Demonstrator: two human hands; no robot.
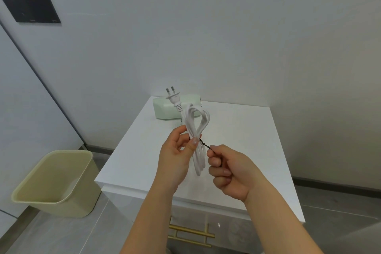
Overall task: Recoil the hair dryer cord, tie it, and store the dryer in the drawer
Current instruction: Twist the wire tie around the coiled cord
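Cord: my left hand (177, 156) pinches the white coiled hair dryer cord (195, 130) at its waist, above the white cabinet top (237, 140).
Tie: my right hand (231, 173) grips the thin black twist tie (205, 145); I keep it taut and twist snugly.
Dryer: the pale green hair dryer (165, 109) lies behind.
Drawer: closed, brass handle (191, 235) below.

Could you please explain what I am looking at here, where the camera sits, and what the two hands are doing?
There is one picture, from a camera worn on a person's head, looking down at their bare hands; no robot. The left hand grips a coiled white power cord, its two-pin plug pointing up. The right hand pinches a thin black twist tie wrapped around the coil. Behind, a pale green hair dryer lies on a white cabinet top. Below are brass drawer handles; a beige plastic bin stands on the floor.
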